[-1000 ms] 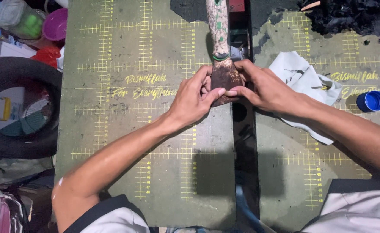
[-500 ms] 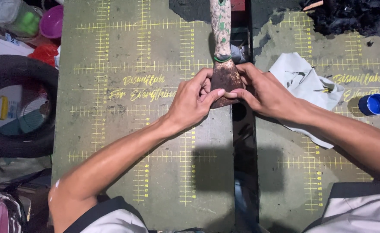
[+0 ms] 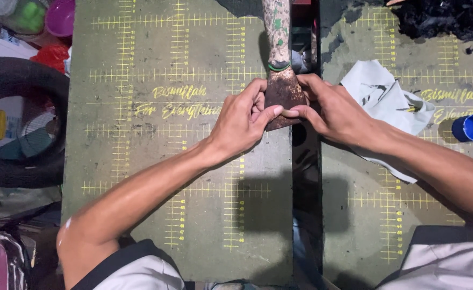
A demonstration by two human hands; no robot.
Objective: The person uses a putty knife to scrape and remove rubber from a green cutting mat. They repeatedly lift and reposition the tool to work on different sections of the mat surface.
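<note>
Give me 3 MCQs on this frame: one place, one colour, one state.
1. Where does the blue cap lie?
A. at the right edge of the right mat
B. inside the tyre
C. under the left forearm

2. What colour is the band around the long piece?
A. red
B. green
C. white

3. How do the hands stand on the brown end piece?
A. both hands pinch it
B. only the left touches it
C. neither touches it

Key:
1 A: the blue cap sits on the right mat, right of the white cloth.
2 B: a green band rings the long piece.
3 A: the left hand and right hand both close fingers on the brown end piece.
</note>
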